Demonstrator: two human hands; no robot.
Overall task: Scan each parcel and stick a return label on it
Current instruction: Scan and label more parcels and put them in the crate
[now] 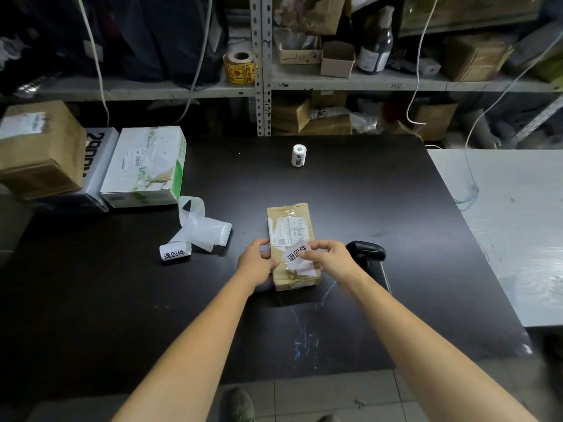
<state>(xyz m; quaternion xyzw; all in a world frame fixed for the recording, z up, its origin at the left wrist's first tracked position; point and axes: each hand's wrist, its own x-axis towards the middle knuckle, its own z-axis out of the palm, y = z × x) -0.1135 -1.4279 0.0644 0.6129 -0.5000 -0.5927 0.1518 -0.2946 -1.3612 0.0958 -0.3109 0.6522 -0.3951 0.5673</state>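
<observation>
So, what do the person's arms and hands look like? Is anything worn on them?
The left forearm and right forearm are bare as far as the frame edge; no sleeve shows. The left hand and right hand wear no gloves. No watch, bracelet or ring is visible.

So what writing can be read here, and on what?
"退回件": return label pinched over the parcel.
"退回件": label roll lying at left.
"退回件": upright roll farther back.
"290", partly hidden: grey box.
Shipping labels on parcel and green-white box: too small.
</observation>
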